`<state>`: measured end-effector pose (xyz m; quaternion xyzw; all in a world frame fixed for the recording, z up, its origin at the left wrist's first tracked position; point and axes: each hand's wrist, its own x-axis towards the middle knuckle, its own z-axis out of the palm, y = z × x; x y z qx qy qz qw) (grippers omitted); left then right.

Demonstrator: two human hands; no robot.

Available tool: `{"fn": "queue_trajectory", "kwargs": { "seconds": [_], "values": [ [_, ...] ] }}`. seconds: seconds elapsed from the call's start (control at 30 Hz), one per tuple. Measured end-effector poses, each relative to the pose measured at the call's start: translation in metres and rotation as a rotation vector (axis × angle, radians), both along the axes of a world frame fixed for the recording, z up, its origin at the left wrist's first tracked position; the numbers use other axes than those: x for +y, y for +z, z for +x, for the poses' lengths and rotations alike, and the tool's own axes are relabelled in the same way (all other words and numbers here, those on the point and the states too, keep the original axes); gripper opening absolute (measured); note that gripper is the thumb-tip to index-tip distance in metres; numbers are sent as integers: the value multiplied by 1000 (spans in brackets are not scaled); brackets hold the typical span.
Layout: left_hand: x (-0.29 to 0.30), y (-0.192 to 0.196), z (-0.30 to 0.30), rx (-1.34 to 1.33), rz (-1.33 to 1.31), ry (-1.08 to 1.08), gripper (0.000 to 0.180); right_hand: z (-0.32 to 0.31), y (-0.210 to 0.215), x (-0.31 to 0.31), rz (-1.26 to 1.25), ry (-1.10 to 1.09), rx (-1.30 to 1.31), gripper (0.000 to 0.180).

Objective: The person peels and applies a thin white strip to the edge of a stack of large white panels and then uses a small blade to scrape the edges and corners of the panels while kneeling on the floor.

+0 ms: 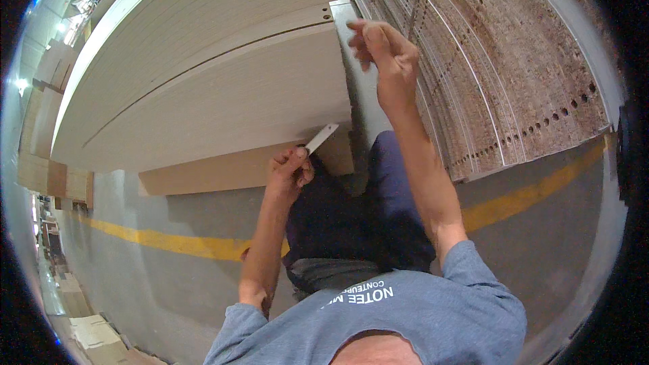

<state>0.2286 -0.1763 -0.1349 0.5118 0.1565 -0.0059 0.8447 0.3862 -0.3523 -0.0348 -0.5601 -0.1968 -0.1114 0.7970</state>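
Observation:
My left hand (292, 167) is closed, pinching a short flat pale strip (322, 139) with a small hole near its far end. The strip slants up and to the right, just over the near right corner of a large pale wood-grain panel (257, 88). A long dark groove (203, 63) runs along the panel, and a pair of small dark holes (326, 13) sits at its right end. My right hand (384, 44) is raised past that end, above the gap beside it. Its fingers are loosely bent and apart, with nothing visible in them.
Under the panel shows a brown board edge (203, 177). To the right rises a big stack of brown boards (500, 61) with rows of dark holes. A yellow line (182, 243) crosses the grey floor (162, 284). Wooden blocks (57, 179) stand at the left.

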Motion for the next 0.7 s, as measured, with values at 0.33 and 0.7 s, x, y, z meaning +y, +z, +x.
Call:
{"fn": "queue_trajectory", "kwargs": {
  "seconds": [0.33, 0.7],
  "values": [
    [-33, 125, 66, -275, 107, -40, 27, -31, 26, -9, -82, 190, 112, 38],
    [-52, 135, 82, -269, -80, 158, 21, -13, 36, 6, -91, 48, 138, 40]
  ]
}}
